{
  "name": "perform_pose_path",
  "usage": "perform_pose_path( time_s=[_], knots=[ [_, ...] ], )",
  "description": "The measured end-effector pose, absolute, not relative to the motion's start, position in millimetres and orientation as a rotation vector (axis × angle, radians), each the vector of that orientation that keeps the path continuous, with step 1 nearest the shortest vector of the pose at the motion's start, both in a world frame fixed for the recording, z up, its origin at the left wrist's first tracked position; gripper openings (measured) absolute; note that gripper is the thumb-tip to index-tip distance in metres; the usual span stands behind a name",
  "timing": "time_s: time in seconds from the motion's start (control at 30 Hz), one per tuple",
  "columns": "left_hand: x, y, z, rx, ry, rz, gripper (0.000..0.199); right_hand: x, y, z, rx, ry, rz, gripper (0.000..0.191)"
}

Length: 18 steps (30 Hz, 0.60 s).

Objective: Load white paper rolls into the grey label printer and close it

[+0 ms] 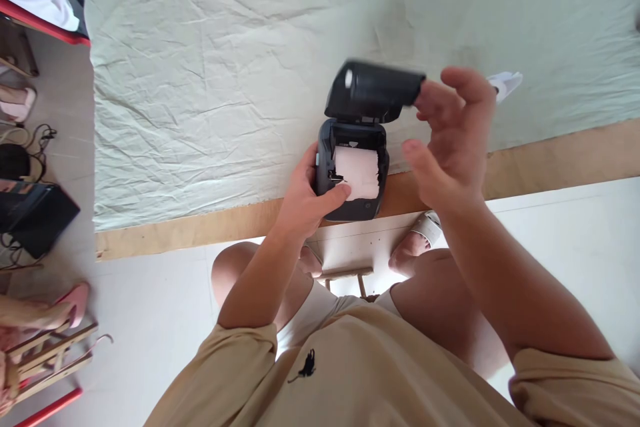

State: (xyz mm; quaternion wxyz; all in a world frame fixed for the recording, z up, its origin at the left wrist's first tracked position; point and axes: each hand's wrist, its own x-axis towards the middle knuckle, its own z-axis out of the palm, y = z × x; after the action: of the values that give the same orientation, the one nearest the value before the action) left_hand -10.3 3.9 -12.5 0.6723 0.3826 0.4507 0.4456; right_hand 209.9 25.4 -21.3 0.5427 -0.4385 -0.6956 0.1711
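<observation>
Left hand (309, 195): we clasp the printer (356, 209) by its left side, thumb on the paper roll (360, 168)
Right hand (453, 137): our fingertips meet the raised lid (377, 90) at its right end, thumb apart
Paper roll: nearer our left
Printer: at the near edge of the table (200, 227), long axis pointing away from us

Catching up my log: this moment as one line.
left hand: holds black device | right hand: at raised lid | white roll: inside

Left grip (301, 199) holding black device (354, 211), paper roll (361, 165) inside, right grip (456, 137) at raised lid (380, 89)
</observation>
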Motion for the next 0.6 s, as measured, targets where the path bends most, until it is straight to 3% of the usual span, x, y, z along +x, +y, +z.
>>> perform_pose_path(
  time_s=[0.13,0.33,0.47,0.6],
  knots=[
    [-10.1,2.2,-7.8,0.853,1.067,0.983,0.075,208.1,16.5,-20.7,-1.027,-1.593,0.443,0.036],
    [-8.3,0.8,-6.2,0.835,0.977,1.012,0.076,203.3,9.6,-30.1,-1.135,-1.751,0.795,0.058],
    [-5.9,0.8,-4.5,0.805,0.961,1.009,0.057,204.5,11.8,-31.0,-1.167,-1.704,0.928,0.060],
    [-4.6,1.8,-3.3,0.783,0.985,1.009,0.057,203.3,11.5,-28.6,-1.226,-1.703,0.919,0.061]
  ],
)
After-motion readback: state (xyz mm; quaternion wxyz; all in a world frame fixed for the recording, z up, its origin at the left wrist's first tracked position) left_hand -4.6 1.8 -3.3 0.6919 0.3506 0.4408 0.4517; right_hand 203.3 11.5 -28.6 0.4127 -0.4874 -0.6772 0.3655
